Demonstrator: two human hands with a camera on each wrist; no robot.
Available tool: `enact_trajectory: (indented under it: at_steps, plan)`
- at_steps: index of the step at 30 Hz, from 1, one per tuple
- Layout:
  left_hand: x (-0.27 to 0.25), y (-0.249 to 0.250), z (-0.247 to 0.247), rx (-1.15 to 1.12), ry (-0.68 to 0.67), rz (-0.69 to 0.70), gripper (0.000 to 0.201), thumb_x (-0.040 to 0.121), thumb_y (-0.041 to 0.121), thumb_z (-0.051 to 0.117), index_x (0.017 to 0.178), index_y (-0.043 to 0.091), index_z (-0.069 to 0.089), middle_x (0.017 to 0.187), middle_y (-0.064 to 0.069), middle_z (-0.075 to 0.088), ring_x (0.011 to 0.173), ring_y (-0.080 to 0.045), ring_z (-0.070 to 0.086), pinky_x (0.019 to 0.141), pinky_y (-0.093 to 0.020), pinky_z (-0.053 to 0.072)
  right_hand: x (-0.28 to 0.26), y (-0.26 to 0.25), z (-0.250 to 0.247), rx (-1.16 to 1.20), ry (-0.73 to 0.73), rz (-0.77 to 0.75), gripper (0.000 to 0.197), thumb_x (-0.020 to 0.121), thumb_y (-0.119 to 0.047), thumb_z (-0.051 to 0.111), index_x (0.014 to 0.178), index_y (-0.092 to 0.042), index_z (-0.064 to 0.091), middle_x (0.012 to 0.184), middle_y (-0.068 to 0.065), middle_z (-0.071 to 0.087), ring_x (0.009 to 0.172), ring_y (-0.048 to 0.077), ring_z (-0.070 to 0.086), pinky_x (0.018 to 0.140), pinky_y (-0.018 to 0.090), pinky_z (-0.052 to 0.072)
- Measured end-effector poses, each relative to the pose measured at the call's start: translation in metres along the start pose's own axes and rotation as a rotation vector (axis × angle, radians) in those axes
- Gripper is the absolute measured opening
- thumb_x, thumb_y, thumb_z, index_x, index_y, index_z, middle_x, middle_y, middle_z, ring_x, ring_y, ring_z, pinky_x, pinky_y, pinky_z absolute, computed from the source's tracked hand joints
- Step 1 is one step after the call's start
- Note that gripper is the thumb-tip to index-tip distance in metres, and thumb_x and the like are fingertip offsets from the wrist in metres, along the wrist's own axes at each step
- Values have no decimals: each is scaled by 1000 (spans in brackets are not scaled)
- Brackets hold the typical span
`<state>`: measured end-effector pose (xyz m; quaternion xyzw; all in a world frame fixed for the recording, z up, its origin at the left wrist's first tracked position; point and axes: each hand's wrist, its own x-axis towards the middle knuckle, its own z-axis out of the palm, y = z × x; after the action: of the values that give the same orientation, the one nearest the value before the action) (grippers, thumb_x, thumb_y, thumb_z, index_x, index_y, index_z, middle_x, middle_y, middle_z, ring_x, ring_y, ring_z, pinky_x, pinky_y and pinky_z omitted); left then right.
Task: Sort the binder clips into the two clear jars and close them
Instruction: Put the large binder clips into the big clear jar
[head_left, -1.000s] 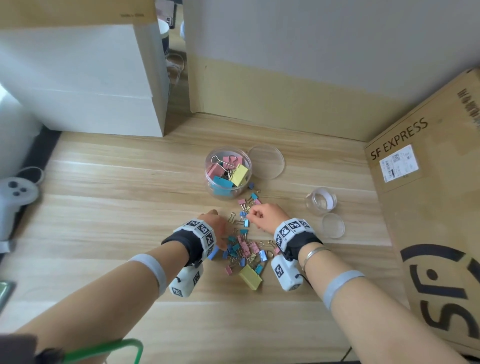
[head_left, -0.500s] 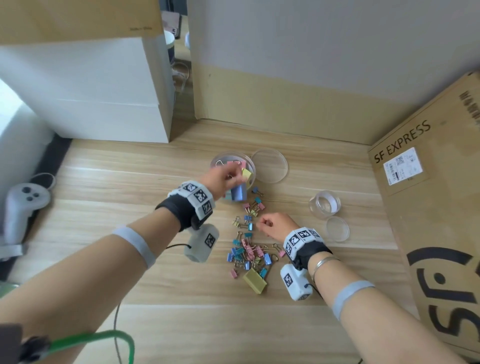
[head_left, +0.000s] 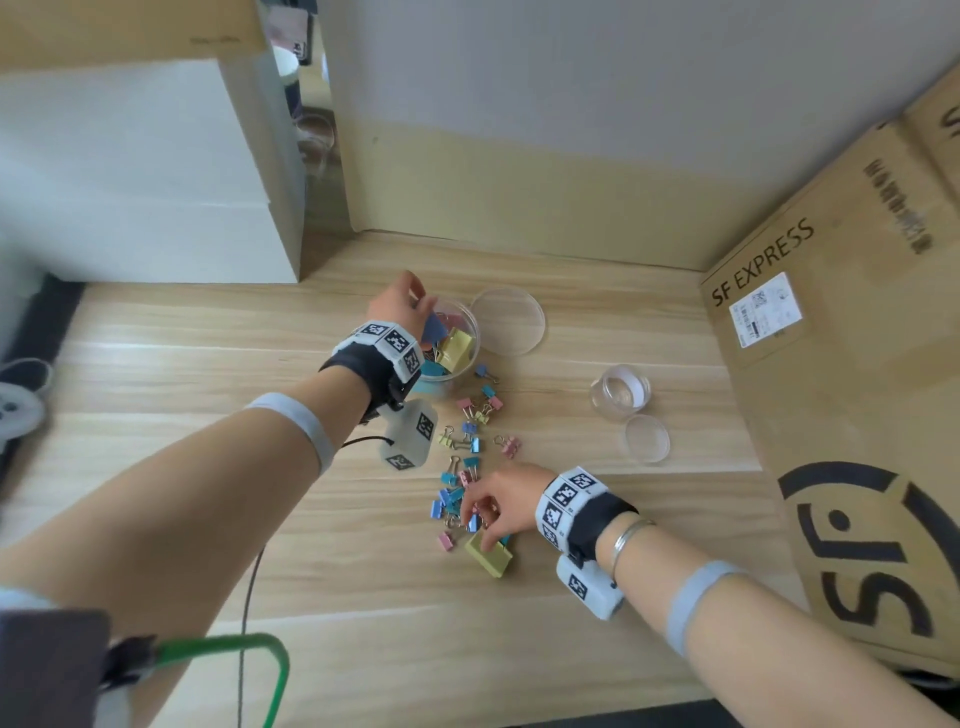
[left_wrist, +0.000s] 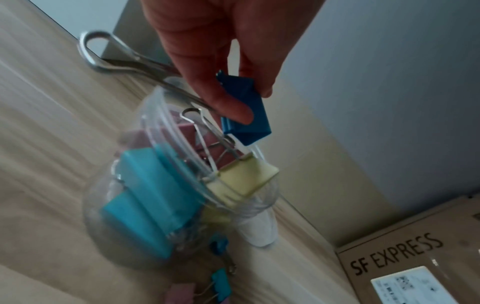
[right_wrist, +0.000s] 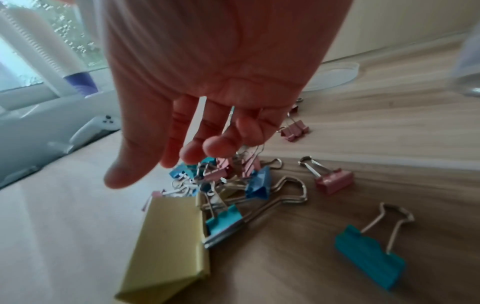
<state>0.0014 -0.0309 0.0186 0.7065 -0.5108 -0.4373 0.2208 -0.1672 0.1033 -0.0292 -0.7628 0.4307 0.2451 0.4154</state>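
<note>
My left hand (head_left: 415, 306) (left_wrist: 249, 102) pinches a large blue binder clip (head_left: 434, 328) (left_wrist: 245, 109) just above the mouth of the large clear jar (head_left: 467, 358) (left_wrist: 101, 232). That jar holds teal, pink and yellow large clips. Its lid (head_left: 506, 322) lies flat beside it. A pile of small clips (head_left: 462, 467) (right_wrist: 233, 174) is spread on the wood below the jar. My right hand (head_left: 480, 519) (right_wrist: 161, 164) hovers over the near end of the pile, fingers loosely curled, thumb apart, above a large yellow clip (head_left: 491, 556) (right_wrist: 168, 246). The small jar (head_left: 621, 392) and its lid (head_left: 647, 439) stand open at right.
An SF Express cardboard box (head_left: 831, 364) bounds the right side. A white box (head_left: 156, 182) and the wall close off the back. A game controller (head_left: 21, 405) lies at far left. A green cable (head_left: 234, 649) loops near my left sleeve.
My left hand rose from the pile with the blue clip and now holds it over the large jar. My right hand slid back to the pile's near end by the yellow clip.
</note>
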Motion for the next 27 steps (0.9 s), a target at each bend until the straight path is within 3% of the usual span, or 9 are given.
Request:
enact_trajectory:
  at_steps: [3, 8, 14, 20, 27]
  plan:
    - [-1, 7, 3, -27, 4, 19, 27, 94, 27, 49, 112, 7, 47, 115, -18, 62, 97, -36, 65, 78, -49, 58, 2, -5, -2, -151, -61, -41, 41, 70, -38, 77, 107, -28, 63, 88, -6, 61, 74, 11, 53, 58, 25, 40]
    - [0, 4, 9, -7, -14, 2, 26, 94, 24, 50, 111, 5, 49, 116, -19, 60, 99, -37, 63, 77, -48, 58, 1, -4, -1, -345, -105, -81, 54, 63, -42, 80, 112, -29, 61, 113, 0, 49, 100, 18, 49, 77, 34, 46]
    - [0, 7, 13, 37, -66, 13, 25, 93, 23, 51, 111, 5, 51, 117, -18, 59, 97, -38, 64, 76, -48, 58, 3, -1, 5, -416, -34, -135, 44, 66, -38, 80, 106, -31, 64, 111, -2, 45, 105, 20, 45, 82, 40, 47]
    - [6, 1, 11, 103, -40, 35, 26, 92, 28, 53, 108, 7, 54, 116, -17, 63, 97, -35, 65, 76, -41, 57, 7, 0, 6, -396, -17, -165, 28, 75, -30, 74, 102, -33, 68, 111, -3, 46, 107, 18, 42, 88, 37, 42]
    - [10, 3, 10, 74, -6, 48, 27, 92, 29, 53, 107, 6, 54, 114, -18, 65, 96, -36, 65, 76, -41, 56, 12, 0, 6, -279, -45, -167, 20, 75, -32, 73, 92, -24, 72, 114, -2, 50, 110, 19, 38, 89, 36, 38]
